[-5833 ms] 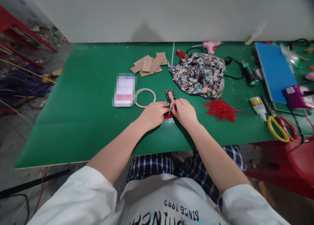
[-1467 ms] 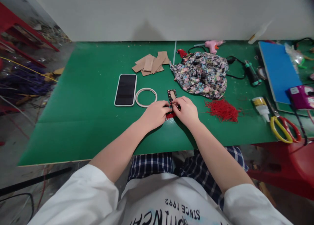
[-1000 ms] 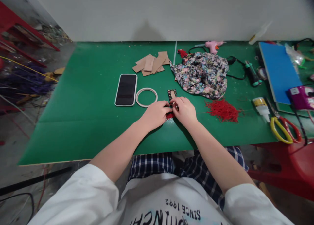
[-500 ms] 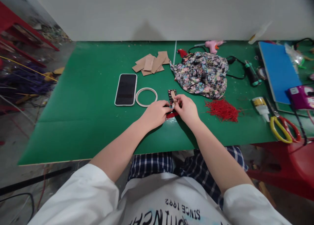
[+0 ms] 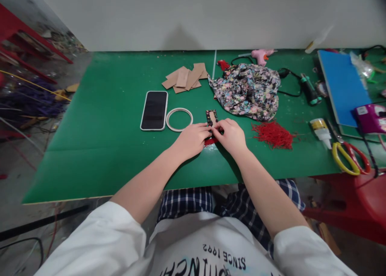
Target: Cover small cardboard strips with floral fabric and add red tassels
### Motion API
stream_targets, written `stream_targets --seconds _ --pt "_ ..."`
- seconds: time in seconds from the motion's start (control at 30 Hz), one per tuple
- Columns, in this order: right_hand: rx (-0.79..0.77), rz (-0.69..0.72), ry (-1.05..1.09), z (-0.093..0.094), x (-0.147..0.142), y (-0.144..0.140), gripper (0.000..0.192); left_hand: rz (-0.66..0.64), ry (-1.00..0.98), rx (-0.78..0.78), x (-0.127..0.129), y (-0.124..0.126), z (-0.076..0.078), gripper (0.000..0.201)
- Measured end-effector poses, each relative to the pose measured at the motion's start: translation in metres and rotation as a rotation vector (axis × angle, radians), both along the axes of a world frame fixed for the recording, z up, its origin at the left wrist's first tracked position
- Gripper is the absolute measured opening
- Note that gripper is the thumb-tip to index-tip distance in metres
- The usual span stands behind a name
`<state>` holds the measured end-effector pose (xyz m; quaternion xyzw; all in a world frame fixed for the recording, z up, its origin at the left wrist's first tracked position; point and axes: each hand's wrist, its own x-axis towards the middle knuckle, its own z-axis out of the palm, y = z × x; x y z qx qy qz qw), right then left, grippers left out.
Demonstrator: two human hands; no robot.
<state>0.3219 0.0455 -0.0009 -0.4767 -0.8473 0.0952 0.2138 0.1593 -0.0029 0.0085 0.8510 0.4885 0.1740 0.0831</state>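
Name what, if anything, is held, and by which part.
Left grip and right grip meet at the near end of the floral strip, which bears a cardboard piece; whether they pinch or just press the strip cannot be told.

1 head-worn camera looks forward and down on the nearby green table [image 5: 90, 159].

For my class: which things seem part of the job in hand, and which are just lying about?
Likely in the job:
small black floral fabric strip with brown card, touched by left hand and right hand
red threads by the hands
crumpled black floral cloth
tangled red thread pile
flat brown card pieces

Likely lying about:
black white-rimmed phone
pale round ring
flat blue board
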Motion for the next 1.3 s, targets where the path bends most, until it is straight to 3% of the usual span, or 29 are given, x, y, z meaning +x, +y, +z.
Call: stream_targets --seconds 0.23,0.43,0.63,1.0,1.3 --pt "0.009 -0.026 0.008 -0.0018 0.0010 0.0024 0.017 0.026 -0.015 -0.013 0.0010 0.0002 -0.0002 0.035" --pt "-0.081 -0.085 0.066 -0.0010 0.0072 0.0062 0.014 0.037 -0.018 0.020 0.0036 0.0018 -0.0003 0.047" --pt "-0.106 -0.099 0.073 -0.0003 0.0083 0.0068 0.015 0.002 0.006 0.070 0.0030 0.0039 -0.0027 0.036" --pt "-0.112 -0.100 0.075 -0.0017 0.0089 0.0076 0.014 0.050 0.045 0.076 0.0038 0.0030 -0.0023 0.041" --pt "-0.142 -0.104 0.076 0.0013 0.0088 0.0075 0.015 0.054 0.094 0.098 0.0051 0.0016 -0.0011 0.029"
